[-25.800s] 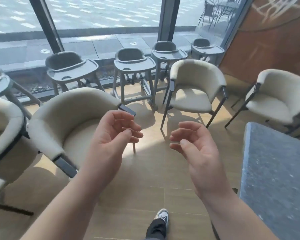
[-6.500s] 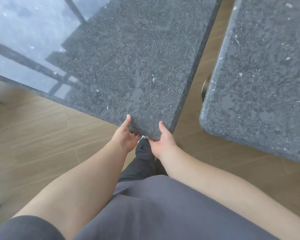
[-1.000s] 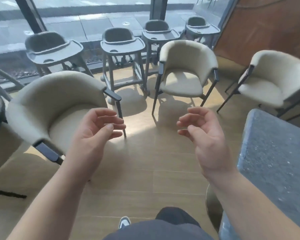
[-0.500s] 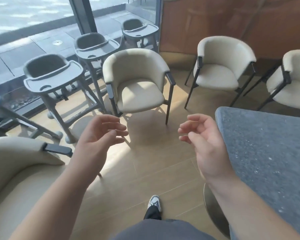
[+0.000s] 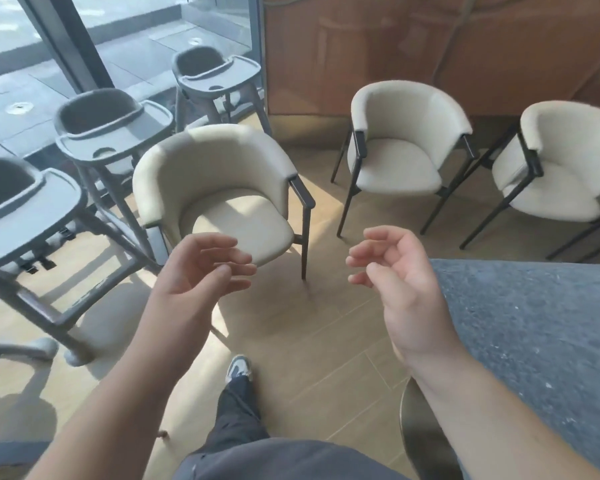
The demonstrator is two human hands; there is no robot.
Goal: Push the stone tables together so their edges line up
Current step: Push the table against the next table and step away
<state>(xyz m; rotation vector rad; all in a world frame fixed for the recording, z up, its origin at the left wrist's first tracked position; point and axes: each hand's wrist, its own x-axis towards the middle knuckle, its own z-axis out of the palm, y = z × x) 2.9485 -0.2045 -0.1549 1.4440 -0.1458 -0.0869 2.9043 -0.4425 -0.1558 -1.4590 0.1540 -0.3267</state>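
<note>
Off to the left of both hands stand grey high chairs [image 5: 94, 133], with a cream armchair [image 5: 222, 188] just beyond the fingers. The left hand [image 5: 194, 271] hangs in the air over the wooden floor [image 5: 291, 334], its fingers [image 5: 229, 261] loosely curled and apart, holding nothing. The right hand [image 5: 399, 282] is raised the same way, fingers [image 5: 364, 252] slack and spread, touching nothing. Two more cream armchairs [image 5: 402, 147] sit beyond and right of the right hand.

The task's thing lies right of the right fingers: one speckled stone tabletop [image 5: 541, 334], its near corner close beside that wrist. A second stone table is not in view, so whether the edges already line up cannot be told from here.

To do the step well, I judge the person should turn toward the tabletop, find the other table, and check the seam along its whole length. If a gap or offset shows, set both hands flat against one edge near a corner, push low and steadily, and nudge in small amounts. Stone is likely heavy, so short shoves suit it better than one hard drive. Feet should stay clear of the round pedestal base [image 5: 416, 427].
</note>
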